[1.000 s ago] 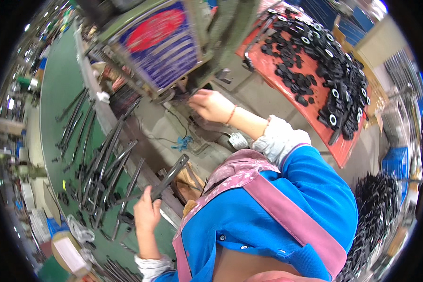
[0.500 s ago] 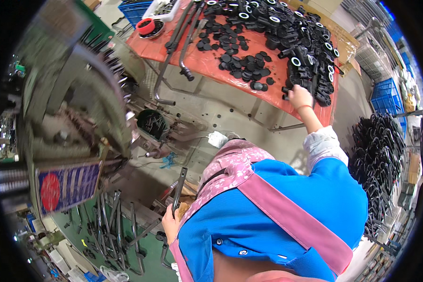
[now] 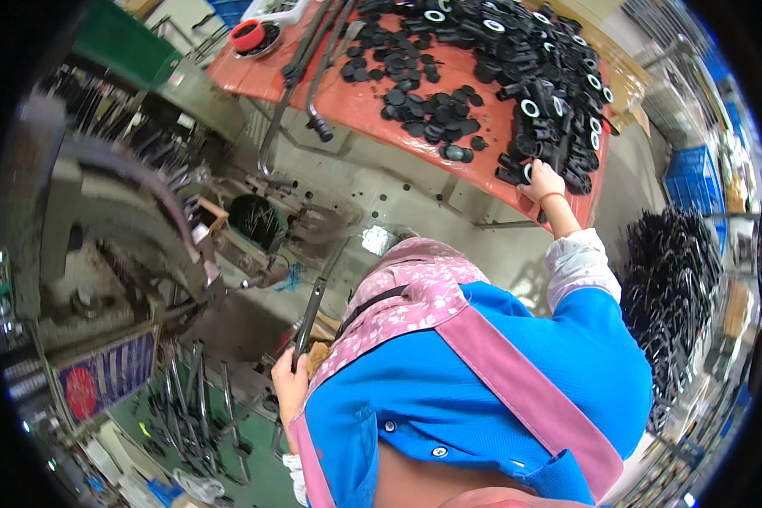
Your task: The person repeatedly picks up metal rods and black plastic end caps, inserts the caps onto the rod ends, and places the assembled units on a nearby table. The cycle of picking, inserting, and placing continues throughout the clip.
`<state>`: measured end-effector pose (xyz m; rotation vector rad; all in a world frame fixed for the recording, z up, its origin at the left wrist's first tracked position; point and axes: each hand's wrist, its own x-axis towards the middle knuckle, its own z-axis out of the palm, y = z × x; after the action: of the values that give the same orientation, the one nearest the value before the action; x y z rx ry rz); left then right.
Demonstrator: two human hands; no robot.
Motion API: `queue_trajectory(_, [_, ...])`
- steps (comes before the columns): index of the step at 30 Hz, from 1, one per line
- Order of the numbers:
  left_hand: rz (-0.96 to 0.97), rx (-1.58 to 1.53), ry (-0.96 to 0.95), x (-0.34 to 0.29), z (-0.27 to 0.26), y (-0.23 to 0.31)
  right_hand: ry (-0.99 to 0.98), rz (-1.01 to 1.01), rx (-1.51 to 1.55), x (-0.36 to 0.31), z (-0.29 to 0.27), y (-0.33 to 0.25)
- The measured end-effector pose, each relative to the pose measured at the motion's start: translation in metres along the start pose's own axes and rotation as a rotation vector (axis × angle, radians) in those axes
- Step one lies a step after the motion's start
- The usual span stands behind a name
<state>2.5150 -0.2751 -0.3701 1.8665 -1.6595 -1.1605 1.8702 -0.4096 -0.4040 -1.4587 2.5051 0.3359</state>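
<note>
My left hand (image 3: 289,383), low at the left by my hip, is closed round a dark metal tube (image 3: 312,310) with small holes in it; the tube points up and away from me. My right hand (image 3: 545,183) reaches to the near right edge of the red-covered table (image 3: 356,103). Its fingers are closed on a black plastic fitting (image 3: 510,168) with a white ring at its end, partly hidden by the fingers. Beside it lies a large heap of similar black fittings (image 3: 559,127), many with white rings. Black discs (image 3: 436,114) are scattered left of the heap.
A large machine (image 3: 93,229) stands at the left, with a dark bin (image 3: 256,218) of small parts near it. Bent metal tubes (image 3: 199,406) lie on a green surface at lower left. Long tubes (image 3: 300,63) overhang the table. Black bent parts (image 3: 673,279) are piled at right.
The view has shifted slightly. At the table edge, my right hand has drawn a white-ringed fitting up to its fingers. My left hand still holds the tube.
</note>
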Motion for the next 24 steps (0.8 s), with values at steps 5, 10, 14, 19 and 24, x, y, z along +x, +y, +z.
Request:
queue_trajectory(5, [0.098, 0.053, 0.121, -0.005, -0.009, 0.011, 0.31, -0.101, 0.301, -0.019, 0.012, -0.012])
queue_trajectory(10, [0.217, 0.222, 0.271, -0.014, -0.02, 0.038, 0.282, -0.369, 0.765, -0.07, -0.01, -0.067])
queue_trajectory(14, [0.264, 0.302, 0.31, -0.021, -0.033, 0.046, -0.005, -0.926, 0.864, -0.127, -0.055, -0.187])
queue_trajectory(19, [0.238, 0.298, 0.335, -0.036, -0.046, 0.048, -0.068, -1.314, 0.687, -0.164, -0.096, -0.279])
queue_trajectory(24, [0.199, 0.296, 0.36, -0.055, -0.053, 0.048, -0.017, -1.519, 0.676, -0.18, -0.112, -0.313])
